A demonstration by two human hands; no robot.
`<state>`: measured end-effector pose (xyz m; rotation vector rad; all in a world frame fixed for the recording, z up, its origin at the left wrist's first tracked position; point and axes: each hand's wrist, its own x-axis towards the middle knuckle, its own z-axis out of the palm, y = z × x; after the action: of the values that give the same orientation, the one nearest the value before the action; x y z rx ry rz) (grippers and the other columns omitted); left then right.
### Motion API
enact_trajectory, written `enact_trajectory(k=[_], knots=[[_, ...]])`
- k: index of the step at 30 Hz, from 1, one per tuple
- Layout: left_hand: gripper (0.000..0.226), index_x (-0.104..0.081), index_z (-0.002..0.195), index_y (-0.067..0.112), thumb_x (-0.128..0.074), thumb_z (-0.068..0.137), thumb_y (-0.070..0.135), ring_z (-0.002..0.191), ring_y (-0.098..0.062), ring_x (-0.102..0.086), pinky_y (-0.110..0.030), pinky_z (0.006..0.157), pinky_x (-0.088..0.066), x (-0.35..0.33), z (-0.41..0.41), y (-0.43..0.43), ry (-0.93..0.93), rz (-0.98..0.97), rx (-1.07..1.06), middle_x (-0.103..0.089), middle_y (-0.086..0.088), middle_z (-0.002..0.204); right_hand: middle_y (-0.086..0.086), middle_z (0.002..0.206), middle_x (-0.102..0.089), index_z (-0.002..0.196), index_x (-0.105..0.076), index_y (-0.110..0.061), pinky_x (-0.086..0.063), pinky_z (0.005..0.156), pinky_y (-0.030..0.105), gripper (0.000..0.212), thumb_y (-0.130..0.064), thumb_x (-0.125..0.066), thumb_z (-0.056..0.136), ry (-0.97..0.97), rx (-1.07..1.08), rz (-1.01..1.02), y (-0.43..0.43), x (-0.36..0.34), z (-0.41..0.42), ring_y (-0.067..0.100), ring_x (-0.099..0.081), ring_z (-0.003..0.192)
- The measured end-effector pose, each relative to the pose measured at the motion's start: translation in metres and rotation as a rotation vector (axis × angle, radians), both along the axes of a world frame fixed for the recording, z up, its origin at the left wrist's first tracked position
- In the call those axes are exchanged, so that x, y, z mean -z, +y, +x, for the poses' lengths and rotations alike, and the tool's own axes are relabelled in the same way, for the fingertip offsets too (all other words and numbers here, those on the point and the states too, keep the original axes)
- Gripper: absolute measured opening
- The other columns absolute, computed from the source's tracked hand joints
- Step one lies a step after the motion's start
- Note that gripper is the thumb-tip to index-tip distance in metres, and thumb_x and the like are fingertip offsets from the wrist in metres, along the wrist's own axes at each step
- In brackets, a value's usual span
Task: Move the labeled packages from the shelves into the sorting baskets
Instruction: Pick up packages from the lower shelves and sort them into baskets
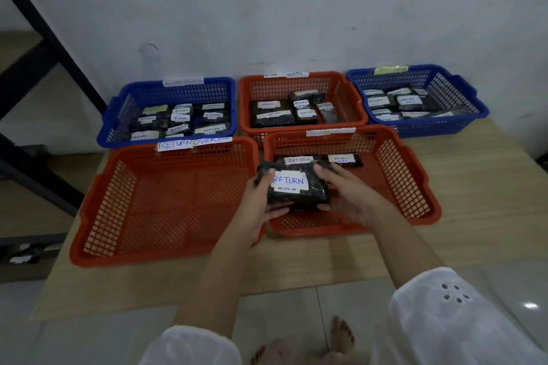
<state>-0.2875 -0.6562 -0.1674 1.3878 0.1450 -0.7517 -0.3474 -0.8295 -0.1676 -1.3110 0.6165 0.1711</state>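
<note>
White sleeves (444, 320) and a bare foot (342, 335) on the tiled floor (281, 305) fill the bottom of the view, and both forearms reach forward over a low wooden counter (474, 187). The left hand (259, 201) and right hand (348, 195) together grip a dark plastic-wrapped package (296, 195). The fingers (277, 212) curl beneath it from either end, and the thumbs lie on top. Its white label (289, 182) reads "RETURN" with a date under it. The package is held above the near left part of the near orange basket (415, 187), whose mesh floor shows directly below the fingers. Just beyond the fingers, at that basket's far end, lie two more labelled packages (345, 159). Left of the fingers stands a second orange basket (98, 201) with a paper tag (192, 145) reading "RETURN OVERDUE". Farther beyond the fingers, along the wall (296, 9), three baskets hold many such packages: a blue basket (112, 115) to the left, a third orange basket (296, 84) straight ahead, and another blue basket (471, 104) to the right. Far left of the fingers rises a black metal shelf frame (44, 27).
</note>
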Motion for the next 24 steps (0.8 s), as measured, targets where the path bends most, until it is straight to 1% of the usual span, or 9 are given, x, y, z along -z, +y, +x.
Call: enact_trajectory(k=[2, 5, 7, 10, 12, 14, 18, 21, 24], knots=[[0.036, -0.050, 0.118, 0.022, -0.053, 0.091, 0.046, 0.079, -0.014, -0.066, -0.023, 0.063, -0.052, 0.000, -0.002, 0.000, -0.152, 0.187, 0.065, -0.065, 0.004, 0.101, 0.004, 0.113, -0.069, 0.117, -0.059, -0.024, -0.053, 0.089, 0.044, 0.040, -0.024, -0.073, 0.080, 0.031, 0.050, -0.019, -0.001, 0.001, -0.004, 0.022, -0.063, 0.106], [0.056, -0.051, 0.125, 0.027, -0.054, 0.082, 0.062, 0.102, -0.013, -0.055, -0.027, 0.078, -0.045, 0.016, 0.003, 0.005, -0.483, 0.519, 0.053, -0.053, 0.003, 0.120, 0.007, 0.108, -0.068, 0.116, -0.054, -0.018, -0.056, 0.081, 0.040, 0.044, -0.020, -0.075, 0.078, 0.114, 0.129, -0.140, -0.010, 0.003, -0.013, 0.023, -0.065, 0.098], [0.059, -0.046, 0.131, 0.029, -0.055, 0.082, 0.061, 0.118, -0.018, -0.043, -0.035, 0.091, -0.042, 0.024, 0.006, 0.006, -0.570, 0.637, -0.015, -0.041, 0.000, 0.130, 0.004, 0.103, -0.064, 0.115, -0.050, -0.018, -0.055, 0.072, 0.035, 0.044, -0.019, -0.075, 0.078, 0.211, 0.105, -0.247, -0.015, 0.006, -0.019, 0.019, -0.063, 0.091], [0.067, -0.028, 0.144, 0.023, -0.056, 0.088, 0.047, 0.134, -0.026, -0.024, -0.044, 0.108, -0.029, 0.035, 0.005, -0.003, -0.583, 0.697, 0.020, -0.026, -0.007, 0.144, 0.003, 0.104, -0.059, 0.114, -0.047, -0.015, -0.050, 0.076, 0.032, 0.046, -0.020, -0.075, 0.078, 0.278, 0.061, -0.401, -0.015, 0.014, -0.017, 0.018, -0.058, 0.092], [0.069, -0.014, 0.149, 0.022, -0.053, 0.093, 0.034, 0.137, -0.028, -0.019, -0.045, 0.110, -0.024, 0.040, 0.001, -0.010, -0.532, 0.685, 0.061, -0.019, -0.009, 0.150, 0.006, 0.111, -0.057, 0.115, -0.046, -0.011, -0.042, 0.080, 0.030, 0.049, -0.023, -0.076, 0.078, 0.320, 0.019, -0.502, -0.012, 0.022, -0.011, 0.020, -0.054, 0.098], [0.069, -0.006, 0.150, 0.024, -0.048, 0.096, 0.023, 0.138, -0.028, -0.018, -0.045, 0.111, -0.023, 0.046, -0.001, -0.014, -0.502, 0.638, 0.061, -0.014, -0.008, 0.153, 0.009, 0.118, -0.056, 0.120, -0.046, -0.004, -0.041, 0.083, 0.030, 0.056, -0.024, -0.076, 0.077, 0.369, -0.021, -0.559, -0.010, 0.031, -0.005, 0.024, -0.053, 0.106], [0.066, -0.003, 0.150, 0.024, -0.042, 0.098, 0.016, 0.138, -0.030, -0.018, -0.044, 0.113, -0.021, 0.046, -0.002, -0.015, -0.503, 0.622, 0.067, -0.009, -0.006, 0.154, 0.014, 0.112, -0.060, 0.113, -0.054, 0.003, -0.044, 0.083, 0.030, 0.045, -0.024, -0.073, 0.081, 0.434, -0.104, -0.637, -0.008, 0.040, 0.005, 0.027, -0.056, 0.100], [0.064, -0.004, 0.150, 0.024, -0.040, 0.099, 0.014, 0.137, -0.030, -0.019, -0.044, 0.112, -0.021, 0.045, -0.003, -0.016, -0.504, 0.612, 0.060, -0.009, -0.005, 0.154, 0.017, 0.110, -0.061, 0.110, -0.057, 0.000, -0.045, 0.080, 0.031, 0.042, -0.030, -0.071, 0.083, 0.481, -0.178, -0.750, -0.006, 0.049, 0.010, 0.028, -0.058, 0.096], [0.064, -0.004, 0.150, 0.025, -0.040, 0.099, 0.013, 0.137, -0.029, -0.019, -0.043, 0.113, -0.020, 0.045, -0.003, -0.018, -0.490, 0.611, 0.054, -0.008, -0.005, 0.154, 0.016, 0.117, -0.062, 0.114, -0.059, -0.002, -0.048, 0.088, 0.035, 0.047, -0.036, -0.069, 0.083, 0.544, -0.200, -0.833, -0.003, 0.057, 0.011, 0.031, -0.060, 0.104]])
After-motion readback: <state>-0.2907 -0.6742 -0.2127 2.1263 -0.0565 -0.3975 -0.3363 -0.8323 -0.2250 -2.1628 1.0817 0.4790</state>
